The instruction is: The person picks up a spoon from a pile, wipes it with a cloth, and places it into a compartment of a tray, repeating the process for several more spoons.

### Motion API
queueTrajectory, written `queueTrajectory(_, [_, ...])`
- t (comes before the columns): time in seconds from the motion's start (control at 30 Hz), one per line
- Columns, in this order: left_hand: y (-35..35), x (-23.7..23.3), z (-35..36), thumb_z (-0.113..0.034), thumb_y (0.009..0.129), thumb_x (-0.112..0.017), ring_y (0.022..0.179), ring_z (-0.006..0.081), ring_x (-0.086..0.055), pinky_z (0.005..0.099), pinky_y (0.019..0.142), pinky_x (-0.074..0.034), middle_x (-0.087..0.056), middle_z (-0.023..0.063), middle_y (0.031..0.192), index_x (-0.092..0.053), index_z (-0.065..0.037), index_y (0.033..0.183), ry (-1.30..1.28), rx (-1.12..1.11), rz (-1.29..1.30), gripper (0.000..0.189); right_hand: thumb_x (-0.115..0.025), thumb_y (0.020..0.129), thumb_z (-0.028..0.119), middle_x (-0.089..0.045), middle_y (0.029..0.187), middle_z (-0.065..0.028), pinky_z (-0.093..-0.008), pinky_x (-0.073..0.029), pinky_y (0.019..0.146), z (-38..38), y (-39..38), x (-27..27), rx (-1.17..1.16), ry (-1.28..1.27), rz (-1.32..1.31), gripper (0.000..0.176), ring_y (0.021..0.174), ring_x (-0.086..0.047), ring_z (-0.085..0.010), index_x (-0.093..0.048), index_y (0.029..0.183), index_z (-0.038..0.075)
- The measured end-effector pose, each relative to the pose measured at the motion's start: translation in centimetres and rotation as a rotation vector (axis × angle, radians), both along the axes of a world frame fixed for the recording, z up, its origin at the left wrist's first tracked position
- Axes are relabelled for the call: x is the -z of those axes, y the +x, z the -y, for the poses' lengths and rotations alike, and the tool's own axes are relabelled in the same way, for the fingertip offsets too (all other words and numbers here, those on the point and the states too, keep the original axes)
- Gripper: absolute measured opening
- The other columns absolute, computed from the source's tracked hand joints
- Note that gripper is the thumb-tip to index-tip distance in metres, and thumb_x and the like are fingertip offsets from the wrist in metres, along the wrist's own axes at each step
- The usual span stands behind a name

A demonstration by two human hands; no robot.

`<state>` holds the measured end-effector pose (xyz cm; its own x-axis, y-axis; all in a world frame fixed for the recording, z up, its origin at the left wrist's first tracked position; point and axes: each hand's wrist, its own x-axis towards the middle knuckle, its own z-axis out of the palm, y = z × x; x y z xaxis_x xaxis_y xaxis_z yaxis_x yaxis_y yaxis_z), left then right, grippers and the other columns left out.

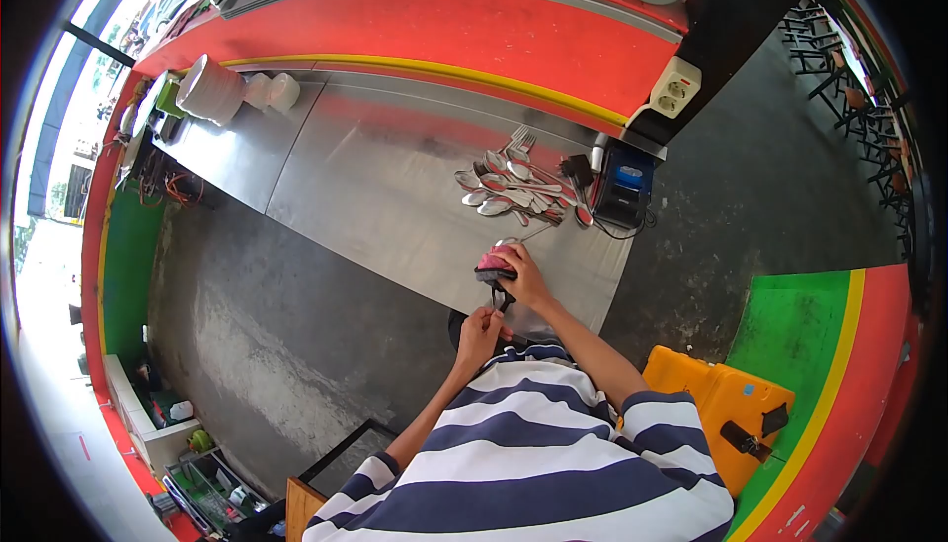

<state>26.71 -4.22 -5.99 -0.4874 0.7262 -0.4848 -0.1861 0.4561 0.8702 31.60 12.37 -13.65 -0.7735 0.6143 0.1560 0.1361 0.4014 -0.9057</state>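
Observation:
My right hand [525, 277] is closed round a bunched pink cloth [497, 262] with a dark grey edge, over the counter's front edge. Just below it, close to my body, my left hand [481, 335] pinches a small metal piece of cutlery [498, 299], whose upper end reaches up to the cloth; its exact kind I cannot tell. Beyond my hands a loose pile of spoons and forks [513, 183] lies on the steel counter [385, 187]. One more piece of cutlery [538, 232] lies between the pile and my right hand.
A black device [624, 185] with a cable stands right of the pile, below a wall socket [674, 90]. Stacked white bowls [209, 91] stand at the counter's far left. A red ledge [513, 34] runs along the back. An orange case [706, 404] is at my right.

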Motion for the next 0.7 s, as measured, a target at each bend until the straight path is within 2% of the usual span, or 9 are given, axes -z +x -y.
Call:
queueTrajectory(0.13, [-0.7,-0.4,-0.7,-0.012,0.099,-0.048,0.064,0.0171,-0.067,0.0271,0.061,-0.053,-0.068,0.0141,0.074,-0.056,0.008,0.1,-0.011,-0.053,0.005,0.021,-0.08,0.068,0.007,-0.052,0.123,-0.0109,-0.0403,-0.046,0.099,-1.8,-2.5,0.4,-0.018,0.074,0.031,0.053,0.118,-0.052,-0.0339,-0.063,0.118,0.011])
queueTrajectory(0.23, [-0.9,-1.0,-0.7,-0.012,0.099,-0.048,0.064,0.0168,-0.066,0.0266,0.062,-0.052,-0.068,0.0139,0.074,-0.056,0.008,0.1,0.013,-0.046,0.019,0.021,-0.079,0.066,0.005,-0.053,0.119,-0.0116,-0.0397,-0.047,0.096,-2.6,-3.9,0.1,0.041,0.159,0.061,0.053,0.113,-0.054,-0.0341,-0.063,0.116,0.011])
queueTrajectory(0.33, [-1.0,-1.7,-0.1,-0.017,0.102,-0.046,0.066,0.0132,-0.066,0.0232,0.057,-0.044,-0.069,0.0098,0.076,-0.058,0.004,0.104,0.011,-0.018,0.005,0.025,-0.078,0.067,0.005,-0.053,0.117,-0.0123,-0.0408,-0.047,0.094,-3.1,-4.8,0.2,0.102,0.152,0.072,0.052,0.11,-0.055,-0.0349,-0.063,0.116,0.009])
queueTrajectory(0.4, [-1.1,-2.8,0.5,-0.019,0.102,-0.046,0.066,0.0126,-0.065,0.023,0.058,-0.044,-0.068,0.0089,0.075,-0.058,0.005,0.106,0.002,-0.008,0.006,0.026,-0.075,0.069,0.002,-0.055,0.114,-0.0143,-0.04,-0.046,0.094,-3.3,-5.3,0.6,0.191,0.137,0.005,0.048,0.107,-0.056,-0.0352,-0.062,0.116,0.006])
queueTrajectory(0.5, [-1.4,-3.4,1.5,-0.019,0.102,-0.047,0.067,0.0119,-0.065,0.0225,0.058,-0.043,-0.068,0.0081,0.075,-0.059,0.004,0.108,0.015,-0.012,0.011,0.027,-0.071,0.072,0.0,-0.059,0.11,-0.0166,-0.0393,-0.046,0.093,-3.7,-5.6,1.5,0.414,-0.01,-0.131,0.045,0.106,-0.058,-0.0356,-0.062,0.116,0.004])
queueTrajectory(0.53, [-1.5,-3.4,1.7,-0.02,0.102,-0.047,0.067,0.0116,-0.065,0.0224,0.058,-0.043,-0.068,0.0078,0.075,-0.059,0.004,0.109,0.023,-0.02,0.012,0.027,-0.067,0.077,0.0,-0.062,0.108,-0.0147,-0.0348,-0.046,0.09,-3.7,-5.3,1.4,0.509,-0.018,-0.179,0.038,0.102,-0.061,-0.0273,-0.061,0.115,0.001])
queueTrajectory(0.6, [-2.0,-3.7,1.8,-0.02,0.103,-0.047,0.067,0.0116,-0.065,0.0222,0.057,-0.042,-0.068,0.0078,0.076,-0.059,0.003,0.109,0.013,-0.061,0.014,0.027,-0.069,0.078,0.003,-0.061,0.111,-0.0144,-0.0341,-0.045,0.093,-4.0,-3.5,1.3,0.572,-0.242,-0.246,0.039,0.104,-0.06,-0.0277,-0.059,0.116,0.001])
queueTrajectory(0.67, [-2.6,-3.7,1.6,-0.02,0.103,-0.048,0.067,0.0117,-0.065,0.022,0.057,-0.042,-0.068,0.0079,0.077,-0.059,0.003,0.109,0.02,-0.09,0.002,0.026,-0.069,0.081,0.005,-0.06,0.114,-0.0138,-0.0336,-0.044,0.095,-3.4,-2.0,-0.5,0.623,-0.415,-0.33,0.038,0.105,-0.06,-0.027,-0.058,0.117,0.0])
queueTrajectory(0.7, [-2.9,-3.3,1.4,-0.02,0.103,-0.048,0.067,0.0118,-0.065,0.0219,0.056,-0.041,-0.068,0.0079,0.077,-0.059,0.003,0.109,0.032,-0.096,-0.011,0.026,-0.068,0.082,0.005,-0.06,0.114,-0.0134,-0.0334,-0.044,0.095,-2.9,-0.8,-4.0,0.644,-0.477,-0.384,0.036,0.104,-0.06,-0.0262,-0.058,0.116,0.0])
